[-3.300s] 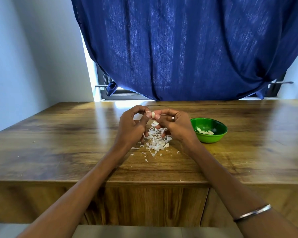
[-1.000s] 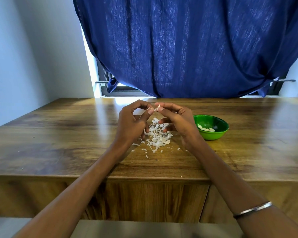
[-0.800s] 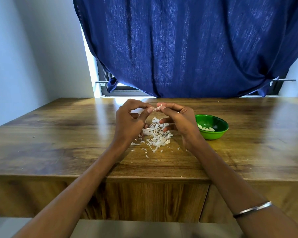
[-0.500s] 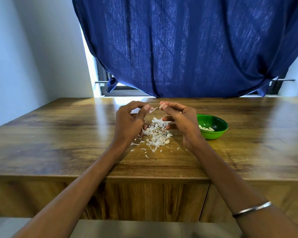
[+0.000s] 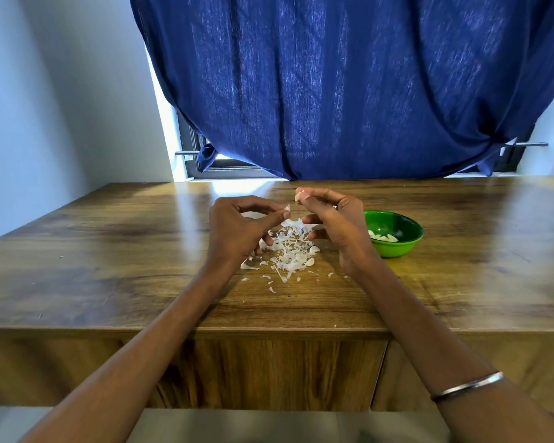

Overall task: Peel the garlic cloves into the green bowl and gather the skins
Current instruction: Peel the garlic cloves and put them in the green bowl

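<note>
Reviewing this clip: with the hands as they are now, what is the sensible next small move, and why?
Probably the left hand lets its pinched skin strip fall onto the skin pile just below it. The right hand holds the garlic clove apart from the strip, so that piece looks torn free. Whether the clove is fully bare for the green bowl is too small to tell.

I sit at a wooden table (image 5: 115,266) with a glossy, dark-grained top that catches a patch of daylight near its far edge. Beyond it a deep blue curtain (image 5: 349,91) hangs in folds over a dark-framed window (image 5: 205,161), with a bright strip showing along its left side. A plain pale wall (image 5: 61,91) stands to my left.
</note>
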`<state>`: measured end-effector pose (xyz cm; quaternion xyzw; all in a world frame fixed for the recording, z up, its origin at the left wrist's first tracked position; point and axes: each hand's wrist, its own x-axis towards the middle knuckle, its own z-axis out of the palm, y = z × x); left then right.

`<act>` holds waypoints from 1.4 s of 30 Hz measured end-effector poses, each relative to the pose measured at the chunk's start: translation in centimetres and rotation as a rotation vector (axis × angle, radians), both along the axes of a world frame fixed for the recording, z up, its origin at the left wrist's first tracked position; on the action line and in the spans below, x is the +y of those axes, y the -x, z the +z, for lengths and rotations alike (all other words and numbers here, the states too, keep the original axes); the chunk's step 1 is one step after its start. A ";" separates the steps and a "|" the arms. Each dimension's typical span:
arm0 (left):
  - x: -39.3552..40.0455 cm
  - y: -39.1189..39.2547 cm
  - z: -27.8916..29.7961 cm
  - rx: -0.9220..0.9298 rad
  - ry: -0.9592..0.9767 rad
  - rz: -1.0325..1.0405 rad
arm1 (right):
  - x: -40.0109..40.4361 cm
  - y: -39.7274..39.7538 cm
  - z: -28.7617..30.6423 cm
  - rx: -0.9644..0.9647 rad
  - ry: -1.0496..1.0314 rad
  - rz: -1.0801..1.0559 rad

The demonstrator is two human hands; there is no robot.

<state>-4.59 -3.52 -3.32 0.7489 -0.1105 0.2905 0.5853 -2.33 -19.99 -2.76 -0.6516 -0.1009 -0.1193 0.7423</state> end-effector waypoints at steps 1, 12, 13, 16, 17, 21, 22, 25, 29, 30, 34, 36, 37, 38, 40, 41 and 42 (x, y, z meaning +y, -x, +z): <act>0.0 0.0 0.0 -0.001 -0.004 -0.005 | 0.0 0.0 0.0 0.000 0.000 0.001; 0.1 -0.9 -0.3 0.024 -0.046 0.062 | 0.0 0.3 0.2 -0.003 0.020 0.018; 0.1 -0.9 -0.4 0.017 -0.077 0.051 | 0.0 0.3 0.2 -0.008 0.027 0.020; 0.0 -0.7 -0.5 0.000 -0.123 0.020 | 0.0 0.5 0.2 -0.015 0.054 0.024; -0.1 -0.6 -0.4 -0.003 -0.117 0.019 | 0.0 0.5 0.2 -0.018 0.061 0.029; -0.4 -0.2 -0.2 -0.061 -0.084 0.022 | 0.0 0.6 0.3 -0.007 0.103 0.045; -0.4 -0.2 -0.2 -0.074 -0.082 0.018 | 0.1 0.6 0.3 -0.004 0.122 0.051; -0.4 -0.2 -0.3 -0.077 -0.074 0.000 | 0.1 0.6 0.2 -0.004 0.162 0.072; -0.2 -0.5 -0.3 -0.068 -0.027 -0.003 | 0.1 0.6 0.2 -0.069 0.224 0.058; -0.2 -0.6 -0.2 -0.067 -0.031 0.006 | 0.1 0.7 0.1 -0.096 0.241 0.051; -0.2 -0.3 -0.1 -0.093 -0.024 0.042 | 0.5 0.7 0.0 -0.171 0.313 -0.004; -0.2 -0.2 0.0 -0.076 0.006 0.054 | 0.7 0.6 -0.1 -0.203 0.350 -0.022; -0.2 -0.2 0.0 -0.064 0.020 0.062 | 0.7 0.6 -0.2 -0.211 0.349 -0.016; -0.2 -0.2 0.1 -0.059 0.031 0.069 | 0.8 0.7 -0.2 -0.211 0.331 -0.002; -0.1 -0.2 0.2 -0.059 0.050 0.070 | 0.8 0.8 -0.2 -0.215 0.290 0.032; -0.1 -0.1 0.2 -0.057 0.057 0.064 | 0.8 0.9 -0.2 -0.223 0.279 0.043; -0.1 -0.1 0.3 -0.052 0.064 0.054 | 0.8 0.9 -0.2 -0.231 0.272 0.049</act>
